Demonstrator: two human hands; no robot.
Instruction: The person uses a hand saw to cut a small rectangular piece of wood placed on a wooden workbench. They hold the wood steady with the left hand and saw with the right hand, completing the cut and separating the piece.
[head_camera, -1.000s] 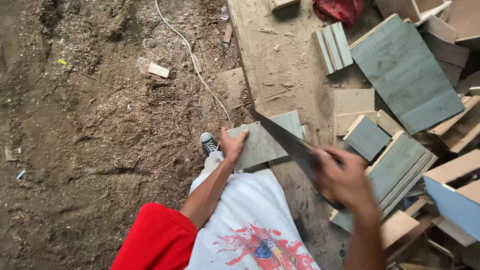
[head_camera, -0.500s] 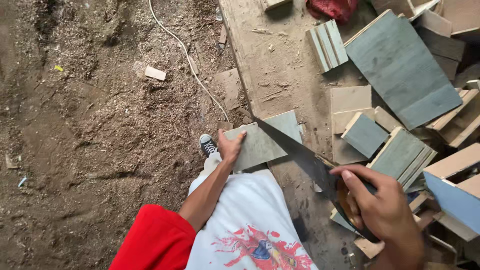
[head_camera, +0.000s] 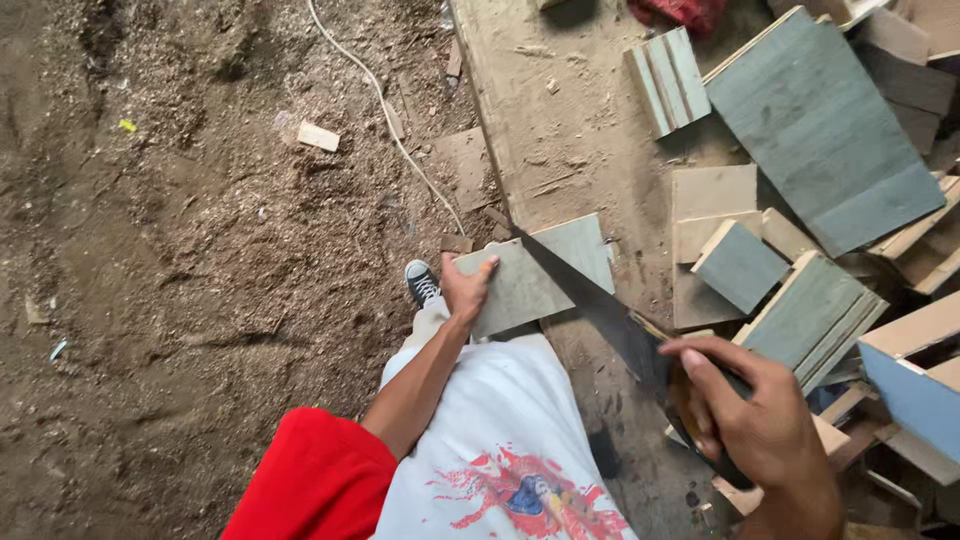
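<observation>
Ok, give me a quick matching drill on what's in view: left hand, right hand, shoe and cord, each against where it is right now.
Things:
1. left hand
2. right hand
3. shoe
4. white cord

Places:
A. lying across the sawdust floor
B. pressing on the grey board
C. on the floor just left of the board
D. closed on the saw handle

Pairs: 1-B, 2-D, 3-C, 4-A

floor: brown sawdust-covered dirt ground (head_camera: 180, 300) | thin white cord (head_camera: 385, 110) lies across it | right: big grey-green rectangular board (head_camera: 820, 130) on pile of wooden offcuts (head_camera: 900, 340) | top: red cloth (head_camera: 690, 10)
</observation>
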